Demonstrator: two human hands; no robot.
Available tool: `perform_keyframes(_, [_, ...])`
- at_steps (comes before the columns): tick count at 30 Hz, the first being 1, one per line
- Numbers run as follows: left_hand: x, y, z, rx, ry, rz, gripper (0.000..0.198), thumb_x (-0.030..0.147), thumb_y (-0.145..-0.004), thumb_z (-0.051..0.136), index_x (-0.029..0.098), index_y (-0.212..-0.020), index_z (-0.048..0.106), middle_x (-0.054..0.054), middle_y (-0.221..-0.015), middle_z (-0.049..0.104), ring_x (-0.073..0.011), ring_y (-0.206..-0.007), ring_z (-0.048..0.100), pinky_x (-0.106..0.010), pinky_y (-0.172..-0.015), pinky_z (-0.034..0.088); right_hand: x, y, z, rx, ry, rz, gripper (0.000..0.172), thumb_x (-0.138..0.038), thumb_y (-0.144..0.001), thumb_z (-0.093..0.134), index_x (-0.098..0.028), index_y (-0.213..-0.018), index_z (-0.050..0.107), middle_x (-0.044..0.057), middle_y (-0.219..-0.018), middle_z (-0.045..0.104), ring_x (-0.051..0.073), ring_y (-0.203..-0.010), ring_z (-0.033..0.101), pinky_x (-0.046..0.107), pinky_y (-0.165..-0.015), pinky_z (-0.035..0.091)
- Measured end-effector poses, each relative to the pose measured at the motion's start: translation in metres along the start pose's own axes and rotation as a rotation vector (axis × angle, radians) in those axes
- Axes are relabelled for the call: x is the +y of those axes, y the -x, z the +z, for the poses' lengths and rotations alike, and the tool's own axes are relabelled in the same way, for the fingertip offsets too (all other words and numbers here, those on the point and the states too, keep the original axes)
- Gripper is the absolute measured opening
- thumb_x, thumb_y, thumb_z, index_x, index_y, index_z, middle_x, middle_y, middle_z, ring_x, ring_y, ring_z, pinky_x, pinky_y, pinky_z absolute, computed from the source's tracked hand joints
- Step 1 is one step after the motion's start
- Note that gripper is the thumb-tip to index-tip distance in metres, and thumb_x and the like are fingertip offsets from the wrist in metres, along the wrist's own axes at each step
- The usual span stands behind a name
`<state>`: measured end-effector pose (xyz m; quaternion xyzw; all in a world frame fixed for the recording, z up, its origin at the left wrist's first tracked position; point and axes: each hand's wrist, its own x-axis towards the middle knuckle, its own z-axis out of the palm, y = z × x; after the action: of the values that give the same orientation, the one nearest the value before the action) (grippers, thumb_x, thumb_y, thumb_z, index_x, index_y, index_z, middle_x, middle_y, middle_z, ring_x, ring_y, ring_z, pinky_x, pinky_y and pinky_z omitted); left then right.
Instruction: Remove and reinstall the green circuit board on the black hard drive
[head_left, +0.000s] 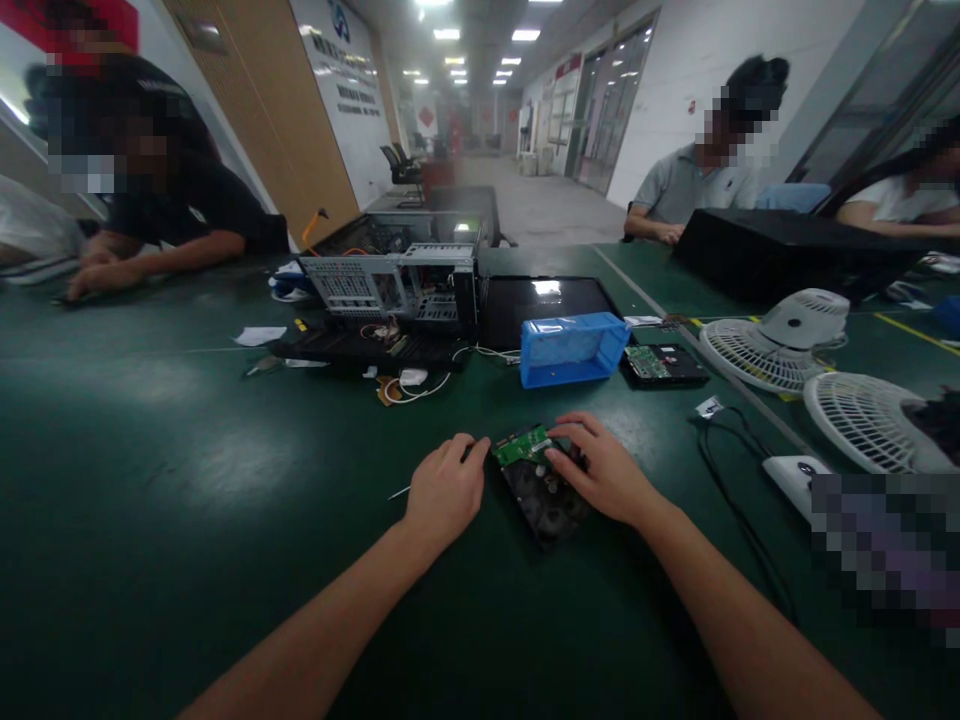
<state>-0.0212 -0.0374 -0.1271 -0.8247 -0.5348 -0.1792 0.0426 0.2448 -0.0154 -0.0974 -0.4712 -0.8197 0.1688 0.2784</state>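
Note:
A hard drive (541, 500) lies tilted on the green table in front of me, its green circuit board (523, 447) facing up at the far end. My right hand (604, 470) rests over its right side, thumb and fingertips bent onto the drive by the board. At the left corner of the board is my left hand (448, 488), closed, with thumb and forefinger tips together. A thin metal shaft (399, 492), like that of a screwdriver, sticks out from the little-finger side of this hand; the rest of it is hidden.
Beyond the drive stand a blue plastic bin (559, 372), a second hard drive (666, 366) and an opened computer case (390, 285). White fan parts (757, 350), a power strip (795, 475) and a black cable (724, 500) lie to the right. Other people sit around the table.

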Motion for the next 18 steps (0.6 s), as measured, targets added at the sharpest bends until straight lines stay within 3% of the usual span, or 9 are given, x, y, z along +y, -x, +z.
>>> perform_keyframes(2, [-0.001,0.002,-0.003,0.035,0.006,0.0,0.046,0.011,-0.092,0.051,0.015,-0.138,0.055,-0.013,-0.123,0.056,-0.0256,-0.104,0.06,-0.04,-0.087,0.057,0.008,-0.004,0.006,0.04,-0.075,0.032,0.034,-0.042,-0.099,0.054,-0.024,-0.126,0.065,0.011,-0.132,0.06,0.02,-0.088,0.066,0.04,-0.084,0.056])
perform_keyframes(5, [-0.004,0.003,-0.01,0.125,0.044,-0.002,0.058,0.008,-0.087,0.053,0.014,-0.144,0.049,-0.016,-0.127,0.049,-0.0266,-0.108,0.057,-0.042,-0.09,0.056,0.019,-0.014,0.014,0.038,-0.154,0.168,0.042,-0.046,-0.098,0.054,-0.025,-0.134,0.061,0.01,-0.114,0.07,0.02,-0.079,0.066,0.04,-0.078,0.057])
perform_keyframes(7, [-0.008,0.001,-0.019,0.224,0.083,-0.017,0.063,0.005,-0.087,0.051,0.015,-0.148,0.045,-0.018,-0.13,0.042,-0.0264,-0.11,0.054,-0.042,-0.089,0.056,0.023,-0.02,0.02,0.01,-0.266,0.168,0.045,-0.045,-0.097,0.055,-0.027,-0.138,0.058,0.008,-0.122,0.07,0.02,-0.088,0.067,0.039,-0.083,0.057])
perform_keyframes(9, [-0.011,-0.004,-0.031,0.355,0.117,-0.038,0.061,0.003,-0.089,0.047,0.017,-0.148,0.045,-0.017,-0.125,0.041,-0.0254,-0.111,0.053,-0.042,-0.09,0.055,0.026,-0.025,0.024,0.001,-0.376,0.141,0.048,-0.044,-0.097,0.055,-0.028,-0.142,0.055,0.007,-0.13,0.068,0.021,-0.099,0.067,0.038,-0.089,0.055])
perform_keyframes(12, [-0.013,-0.02,-0.051,0.471,0.224,-0.07,0.049,0.007,-0.094,0.048,0.02,-0.141,0.054,-0.013,-0.119,0.047,-0.0222,-0.108,0.055,-0.041,-0.096,0.053,0.026,-0.026,0.027,-0.023,-0.327,0.14,0.051,-0.046,-0.094,0.059,-0.027,-0.142,0.056,0.008,-0.127,0.069,0.02,-0.087,0.066,0.04,-0.084,0.055])
perform_keyframes(18, [-0.006,-0.056,-0.077,0.452,0.651,-0.153,0.044,0.016,-0.091,0.061,0.021,-0.134,0.054,-0.006,-0.115,0.065,-0.0172,-0.099,0.067,-0.033,-0.089,0.057,0.03,-0.019,0.024,-0.007,-0.242,0.147,0.048,-0.048,-0.09,0.064,-0.022,-0.131,0.065,0.009,-0.112,0.069,0.019,-0.082,0.062,0.038,-0.078,0.054])
